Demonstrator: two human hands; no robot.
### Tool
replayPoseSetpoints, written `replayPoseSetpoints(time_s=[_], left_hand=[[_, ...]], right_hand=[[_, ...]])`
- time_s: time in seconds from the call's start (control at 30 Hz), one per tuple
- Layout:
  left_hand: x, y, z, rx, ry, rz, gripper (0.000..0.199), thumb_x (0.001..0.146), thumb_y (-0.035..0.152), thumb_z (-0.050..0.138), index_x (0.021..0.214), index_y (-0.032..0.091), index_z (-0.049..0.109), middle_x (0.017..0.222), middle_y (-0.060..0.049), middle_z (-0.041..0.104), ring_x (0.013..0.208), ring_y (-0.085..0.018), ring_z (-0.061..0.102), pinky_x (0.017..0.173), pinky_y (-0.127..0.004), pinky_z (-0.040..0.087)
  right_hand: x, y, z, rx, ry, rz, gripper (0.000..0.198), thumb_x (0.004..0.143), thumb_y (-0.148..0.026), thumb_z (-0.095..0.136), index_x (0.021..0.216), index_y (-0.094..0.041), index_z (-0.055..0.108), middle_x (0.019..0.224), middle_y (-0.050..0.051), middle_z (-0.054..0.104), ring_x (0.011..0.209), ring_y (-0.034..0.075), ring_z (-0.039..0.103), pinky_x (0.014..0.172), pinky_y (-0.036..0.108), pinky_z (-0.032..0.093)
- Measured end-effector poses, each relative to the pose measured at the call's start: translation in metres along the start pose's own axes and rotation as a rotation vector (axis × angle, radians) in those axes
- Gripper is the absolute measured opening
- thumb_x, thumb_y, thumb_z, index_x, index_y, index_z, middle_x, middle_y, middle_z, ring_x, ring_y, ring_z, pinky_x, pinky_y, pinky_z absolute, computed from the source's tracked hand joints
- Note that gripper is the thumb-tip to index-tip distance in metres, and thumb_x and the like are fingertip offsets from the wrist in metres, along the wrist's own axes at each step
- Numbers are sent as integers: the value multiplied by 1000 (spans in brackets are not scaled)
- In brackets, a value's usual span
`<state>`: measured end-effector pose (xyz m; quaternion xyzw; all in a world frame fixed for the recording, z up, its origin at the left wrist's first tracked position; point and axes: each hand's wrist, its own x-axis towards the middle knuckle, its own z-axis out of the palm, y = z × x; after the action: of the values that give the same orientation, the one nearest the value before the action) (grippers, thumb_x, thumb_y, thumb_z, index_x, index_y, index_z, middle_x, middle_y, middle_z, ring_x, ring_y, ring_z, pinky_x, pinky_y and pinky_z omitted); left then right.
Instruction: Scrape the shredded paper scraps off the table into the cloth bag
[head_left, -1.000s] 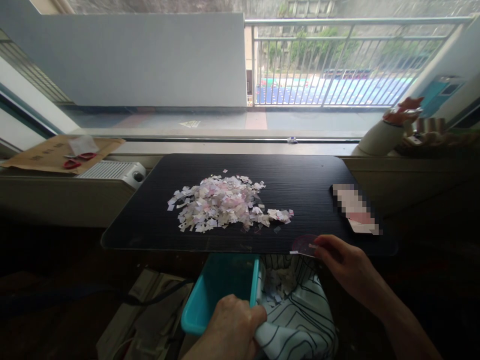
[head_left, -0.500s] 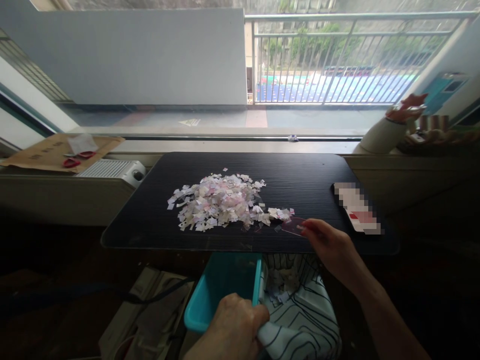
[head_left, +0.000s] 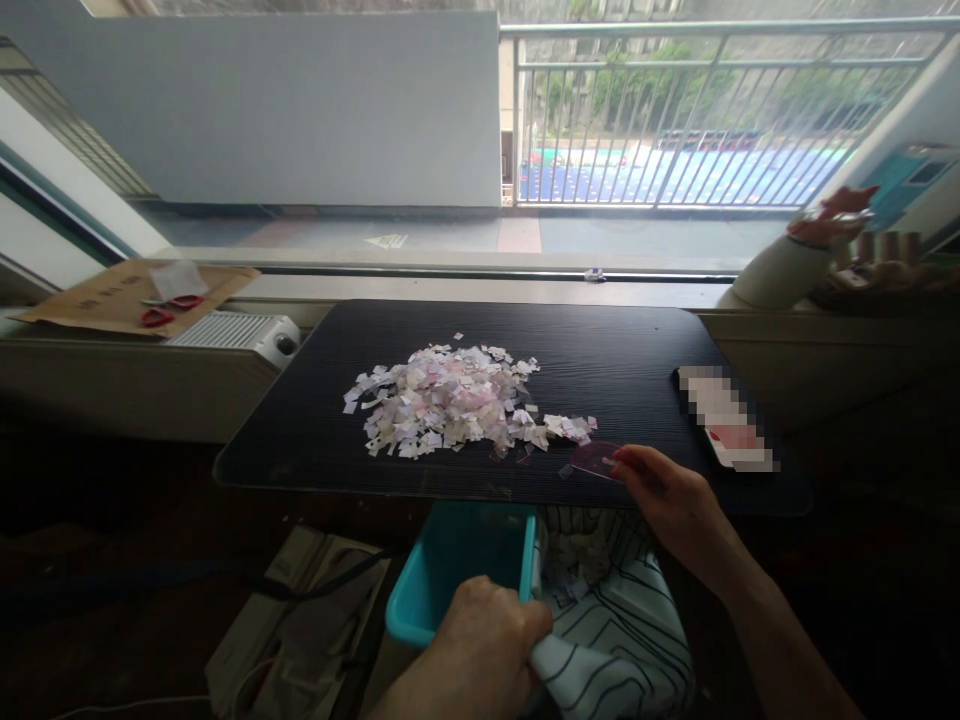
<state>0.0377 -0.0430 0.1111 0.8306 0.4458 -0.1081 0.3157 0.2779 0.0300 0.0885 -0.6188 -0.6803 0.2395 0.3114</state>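
A heap of small white and pinkish paper scraps [head_left: 450, 395] lies on the black tabletop, trailing off to the right. My right hand [head_left: 667, 500] pinches a thin, see-through pink plastic piece [head_left: 592, 460] with a curved edge, close to the table's front edge and just beside the trailing scraps. My left hand [head_left: 487, 635] is closed on the edge of a pale cloth with dark wavy lines [head_left: 615, 640]. That cloth sags below the table front, with more scraps [head_left: 577, 560] in its hollow. Left of it stands a teal plastic bin [head_left: 409, 610], partly hidden by my left hand.
A phone-like slab [head_left: 724, 415], its face blurred out, lies at the table's right [head_left: 615, 350]. On the sill at left are a brown envelope [head_left: 97, 300], red-handled scissors [head_left: 169, 312] and a white heater [head_left: 236, 338]. A white vase [head_left: 772, 275] stands at right.
The view has shifted slightly. My right hand has drawn the pink plastic piece a little toward the table's front edge, away from the trailing scraps. My left hand keeps its hold on the cloth.
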Motion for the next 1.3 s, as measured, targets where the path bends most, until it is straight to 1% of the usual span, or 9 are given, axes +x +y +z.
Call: replayPoseSetpoints(time_s=[0.1, 0.27, 0.37, 0.5, 0.67, 0.77, 0.93, 1.1, 1.3], left_hand=[[10, 13, -3, 64, -5, 60, 11, 84, 26, 58, 81, 19, 66, 77, -7, 71, 74, -26, 67, 67, -31, 45], [24, 26, -7, 130, -31, 186, 9, 82, 23, 60, 82, 17, 67, 73, -8, 70, 68, -27, 67, 66, -34, 47], [26, 26, -7, 153, -13, 214, 8, 83, 23, 61, 81, 17, 66, 72, -8, 70, 68, -27, 68, 65, -34, 47], [24, 25, -8, 153, -7, 219, 9, 81, 25, 64, 81, 16, 66, 72, -8, 70, 67, -28, 68, 65, -35, 48], [21, 25, -11, 158, -38, 194, 8, 81, 23, 63, 82, 16, 67, 72, -8, 70, 68, -28, 68, 66, -35, 49], [18, 24, -11, 156, -36, 180, 8, 81, 23, 63, 82, 16, 67, 72, -8, 70, 68, -28, 68, 66, -35, 49], [14, 21, -12, 143, -47, 155, 8, 81, 22, 63, 83, 16, 67, 75, -9, 71, 71, -28, 69, 69, -36, 50], [15, 21, -17, 147, -63, 151, 7, 80, 22, 62, 82, 16, 66, 75, -8, 71, 71, -29, 69, 68, -36, 51], [15, 17, -9, 145, 3, 178, 8, 81, 24, 64, 81, 16, 65, 72, -7, 71, 67, -28, 69, 63, -35, 50]], right_hand=[[-6, 7, 3, 38, -11, -9, 24, 87, -39, 55, 100, -22, 67, 93, 5, 74, 81, 21, 70, 73, 30, 55], [-9, 8, 9, 65, 62, -8, 26, 88, -39, 55, 102, -20, 67, 96, 7, 75, 86, 22, 70, 80, 32, 55], [-15, -1, 12, 79, -3, -50, 22, 88, -36, 55, 99, -21, 68, 93, 5, 75, 83, 20, 70, 77, 30, 55], [-18, -15, 15, 112, -138, -99, 20, 89, -32, 53, 99, -23, 68, 93, 3, 74, 81, 18, 69, 72, 26, 55], [4, -27, 23, 55, -57, -151, 22, 90, -31, 52, 100, -22, 68, 95, 5, 74, 84, 19, 70, 75, 29, 54], [15, -31, 29, 33, -63, -163, 21, 90, -29, 51, 100, -21, 68, 94, 4, 74, 83, 19, 69, 76, 28, 53], [14, -33, 28, 13, -129, -158, 20, 90, -28, 52, 100, -21, 67, 93, 4, 74, 82, 18, 69, 74, 27, 52], [14, -29, 29, 22, -89, -125, 21, 89, -30, 54, 101, -21, 67, 94, 5, 73, 83, 19, 68, 77, 30, 51], [-1, -32, 26, 92, -264, -159, 18, 90, -30, 54, 101, -23, 67, 93, 1, 73, 82, 16, 67, 74, 24, 51]])
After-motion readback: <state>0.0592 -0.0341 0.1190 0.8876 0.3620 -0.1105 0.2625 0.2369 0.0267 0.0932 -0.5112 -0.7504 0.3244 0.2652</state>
